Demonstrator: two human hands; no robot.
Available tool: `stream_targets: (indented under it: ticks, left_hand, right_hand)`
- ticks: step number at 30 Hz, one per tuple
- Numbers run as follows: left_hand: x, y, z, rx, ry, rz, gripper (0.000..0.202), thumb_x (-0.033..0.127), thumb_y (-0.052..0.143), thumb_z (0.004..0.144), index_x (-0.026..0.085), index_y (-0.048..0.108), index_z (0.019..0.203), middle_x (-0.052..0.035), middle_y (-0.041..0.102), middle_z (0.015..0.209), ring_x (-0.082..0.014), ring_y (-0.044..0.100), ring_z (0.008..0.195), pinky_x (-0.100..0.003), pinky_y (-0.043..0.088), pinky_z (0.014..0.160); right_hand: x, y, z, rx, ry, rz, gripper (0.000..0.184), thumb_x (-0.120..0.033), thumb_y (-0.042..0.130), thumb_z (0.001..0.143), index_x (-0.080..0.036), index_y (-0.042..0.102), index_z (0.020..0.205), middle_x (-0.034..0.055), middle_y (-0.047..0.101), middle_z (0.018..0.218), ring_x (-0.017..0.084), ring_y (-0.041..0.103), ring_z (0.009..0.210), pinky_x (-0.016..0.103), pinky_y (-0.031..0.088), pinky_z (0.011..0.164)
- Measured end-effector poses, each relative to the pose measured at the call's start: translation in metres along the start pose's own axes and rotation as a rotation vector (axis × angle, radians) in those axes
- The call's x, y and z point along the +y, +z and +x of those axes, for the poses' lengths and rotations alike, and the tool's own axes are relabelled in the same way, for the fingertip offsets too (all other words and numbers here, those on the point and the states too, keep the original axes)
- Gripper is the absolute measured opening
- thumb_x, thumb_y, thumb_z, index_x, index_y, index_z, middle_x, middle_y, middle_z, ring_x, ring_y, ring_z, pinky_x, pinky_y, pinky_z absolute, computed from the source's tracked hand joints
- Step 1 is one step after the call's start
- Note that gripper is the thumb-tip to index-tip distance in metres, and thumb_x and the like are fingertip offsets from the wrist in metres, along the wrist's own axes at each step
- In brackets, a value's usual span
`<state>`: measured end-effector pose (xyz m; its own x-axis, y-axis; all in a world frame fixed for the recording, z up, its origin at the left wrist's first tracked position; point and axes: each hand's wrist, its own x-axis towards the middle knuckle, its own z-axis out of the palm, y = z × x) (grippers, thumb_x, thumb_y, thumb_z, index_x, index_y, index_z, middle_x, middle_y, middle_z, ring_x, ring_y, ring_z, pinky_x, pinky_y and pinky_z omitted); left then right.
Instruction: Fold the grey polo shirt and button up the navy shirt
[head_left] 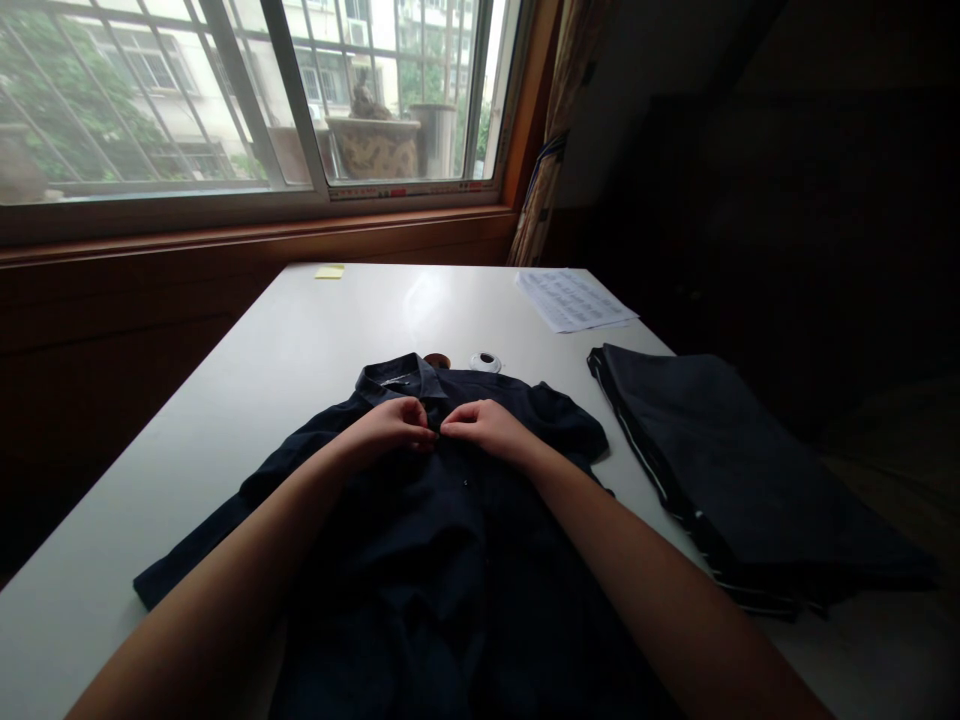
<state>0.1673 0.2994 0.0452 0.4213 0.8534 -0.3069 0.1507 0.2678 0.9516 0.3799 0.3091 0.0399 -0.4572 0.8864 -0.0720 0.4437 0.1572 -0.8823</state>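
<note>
A dark navy shirt (420,560) lies spread front side up on the white table, its collar toward the window and its sleeves out to the sides. Just below the collar, my left hand (401,425) pinches the front edge of the shirt. Close beside it, my right hand (487,425) has its thumb and fingertips together on the same front edge. The fingertips of both hands nearly meet; whether a button sits between them is too small to tell. A small button (466,483) shows lower on the front.
Beyond the collar are a brown round object (438,359) and a white spool-like ring (486,362). Folded dark cloth (720,450) lies at the right. Printed papers (574,300) and a yellow sticky note (330,271) rest at the table's (225,400) far end, below a window (390,190).
</note>
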Motion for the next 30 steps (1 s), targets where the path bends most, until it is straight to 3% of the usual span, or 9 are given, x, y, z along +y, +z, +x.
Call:
stream_targets:
  ticks: [12,17,20,30]
  left_hand:
    - [0.000,0.004,0.005,0.087,-0.034,-0.066,0.031,0.012,0.080,0.068,0.015,0.050,0.072,0.0007,0.066,0.060,-0.0132,0.069,0.060,-0.018,0.050,0.054]
    - [-0.004,0.003,0.007,0.113,-0.020,-0.102,0.031,0.012,0.080,0.068,0.016,0.049,0.072,-0.0011,0.069,0.067,-0.0140,0.070,0.064,-0.019,0.053,0.056]
    - [-0.007,0.002,0.009,0.103,-0.002,-0.106,0.032,0.014,0.081,0.067,0.016,0.050,0.073,-0.0009,0.069,0.068,-0.0141,0.071,0.065,-0.020,0.054,0.057]
    - [0.001,0.002,0.003,0.052,-0.031,-0.123,0.033,0.024,0.082,0.070,0.016,0.051,0.077,-0.0013,0.069,0.072,-0.0158,0.073,0.077,-0.023,0.057,0.068]
  right_hand:
    - [0.003,-0.003,-0.002,0.003,0.011,0.115,0.032,-0.043,0.070,0.077,-0.016,0.079,0.090,0.0060,0.077,0.088,0.024,0.069,0.091,0.031,0.050,0.082]
    - [0.002,-0.007,-0.002,-0.032,-0.050,0.140,0.028,-0.039,0.065,0.082,-0.017,0.079,0.090,0.0056,0.078,0.091,0.023,0.069,0.095,0.032,0.048,0.090]
    - [0.001,-0.006,-0.002,-0.047,-0.039,0.146,0.028,-0.036,0.068,0.078,-0.017,0.078,0.098,0.0048,0.077,0.091,0.022,0.069,0.092,0.031,0.049,0.087]
    - [0.006,0.007,-0.003,0.081,-0.131,0.014,0.020,-0.028,0.071,0.078,-0.019,0.077,0.094,0.0044,0.075,0.093,0.019,0.069,0.088,0.028,0.050,0.081]
